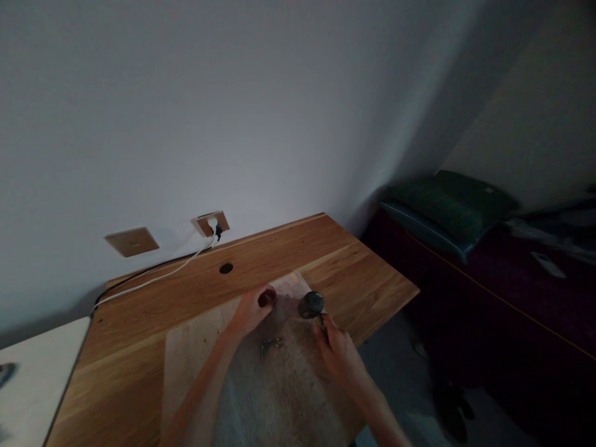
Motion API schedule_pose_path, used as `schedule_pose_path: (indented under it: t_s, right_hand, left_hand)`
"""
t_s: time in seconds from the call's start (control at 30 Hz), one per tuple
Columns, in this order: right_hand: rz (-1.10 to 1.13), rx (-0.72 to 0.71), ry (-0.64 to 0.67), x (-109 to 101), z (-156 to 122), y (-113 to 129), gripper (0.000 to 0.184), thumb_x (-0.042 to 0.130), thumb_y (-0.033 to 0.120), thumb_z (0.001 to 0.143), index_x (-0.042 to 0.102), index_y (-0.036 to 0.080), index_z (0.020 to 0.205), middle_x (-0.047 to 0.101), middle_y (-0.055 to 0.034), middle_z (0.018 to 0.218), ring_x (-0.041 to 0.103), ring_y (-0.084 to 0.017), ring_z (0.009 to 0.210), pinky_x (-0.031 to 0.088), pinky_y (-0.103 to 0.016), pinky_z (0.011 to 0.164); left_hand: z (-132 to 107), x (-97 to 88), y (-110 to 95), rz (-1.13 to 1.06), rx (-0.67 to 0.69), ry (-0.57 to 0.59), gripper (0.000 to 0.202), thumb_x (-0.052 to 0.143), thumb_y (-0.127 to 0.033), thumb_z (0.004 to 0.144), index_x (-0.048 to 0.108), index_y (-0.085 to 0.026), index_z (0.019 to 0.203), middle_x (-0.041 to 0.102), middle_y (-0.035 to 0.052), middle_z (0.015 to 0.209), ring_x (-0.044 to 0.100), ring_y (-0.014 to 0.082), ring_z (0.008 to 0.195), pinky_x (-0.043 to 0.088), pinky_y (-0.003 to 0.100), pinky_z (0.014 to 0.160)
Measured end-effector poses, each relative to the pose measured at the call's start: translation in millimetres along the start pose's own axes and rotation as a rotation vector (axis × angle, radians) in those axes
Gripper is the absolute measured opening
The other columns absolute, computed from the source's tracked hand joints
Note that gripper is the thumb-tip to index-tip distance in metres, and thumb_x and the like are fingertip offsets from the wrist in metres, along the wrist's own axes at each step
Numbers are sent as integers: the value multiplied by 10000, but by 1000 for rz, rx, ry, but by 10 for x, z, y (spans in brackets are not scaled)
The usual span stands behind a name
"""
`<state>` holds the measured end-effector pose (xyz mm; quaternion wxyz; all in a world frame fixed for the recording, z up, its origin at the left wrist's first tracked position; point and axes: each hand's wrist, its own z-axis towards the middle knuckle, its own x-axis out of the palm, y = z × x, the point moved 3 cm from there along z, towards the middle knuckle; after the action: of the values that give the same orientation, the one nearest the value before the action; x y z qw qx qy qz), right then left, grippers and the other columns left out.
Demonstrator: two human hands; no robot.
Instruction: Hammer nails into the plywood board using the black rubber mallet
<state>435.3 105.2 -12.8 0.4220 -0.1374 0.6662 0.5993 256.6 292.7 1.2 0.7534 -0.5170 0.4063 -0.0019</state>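
My left hand (254, 308) rests on a pale cloth (279, 385) spread over a wooden desk (139, 347), its fingers curled round a small dark thing I cannot make out. My right hand (338, 351) grips the handle of a tool with a round dark head (311, 304), which looks like a small hammer held just right of the left hand. A small metal piece (270, 344) lies on the cloth between my two hands.
A cable hole (226, 268) sits in the desk near the wall. A white cable (167, 273) runs to a wall socket (212, 222). A bed with a dark pillow (447, 208) stands to the right, a white surface (32, 379) at the left.
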Motion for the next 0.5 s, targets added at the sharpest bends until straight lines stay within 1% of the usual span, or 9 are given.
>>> schedule_pose_path:
  t_s: [0.1,0.2,0.33,0.5]
  right_hand:
    - [9,12,-3,-16,17,12,430,407,331,1077,604,135,1406,813,-201,1160,780,-349,1126,578,-406,924]
    - [9,7,1,-13,23,6,429,397,337,1078,609,134,1391,821,-190,1085,796,-346,1060,583,-408,898]
    - [-4,-14,3,15,16,-38,446,386,376,1086,600,134,1393,817,-189,1106,793,-341,1063,573,-413,921]
    - [-44,-19,-31,48,21,-86,501,368,401,1079,580,101,1419,813,-213,1133,798,-357,1032,580,-415,881]
  left_hand:
    - [-11,-7,-16,-8,10,19,219,645,-54,771,726,-206,906,770,9,847,700,177,752,528,274,744]
    - [-17,-4,-26,-5,11,21,232,637,-42,772,723,-208,909,770,15,868,702,184,773,525,280,756]
    - [-15,1,1,11,6,13,275,621,-13,751,723,-203,922,776,27,904,711,200,828,525,294,795]
    - [6,28,58,35,1,35,282,643,6,706,725,-194,885,769,29,873,720,218,839,520,298,786]
